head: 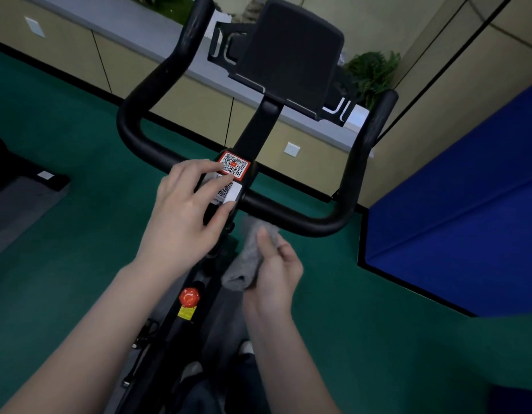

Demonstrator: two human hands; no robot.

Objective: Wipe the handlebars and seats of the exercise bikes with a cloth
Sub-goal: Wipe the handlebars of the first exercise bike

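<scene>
Pinching the grey cloth (249, 258) at frame centre, right hand (278, 274) risks dropping it; left hand (187, 210), fingers spread on the handlebar (288, 212) stem, blocks wiping there.

Your view is dim and soft, with a cool greenish cast. The brightest light comes from the window strip (157, 7) at the top. The wide lens bends the wall panels (199, 106) and tilts the room. Your forearms (88, 333) blur near the bottom edge, and the black handlebar (288, 213) loses detail in shadow.
</scene>
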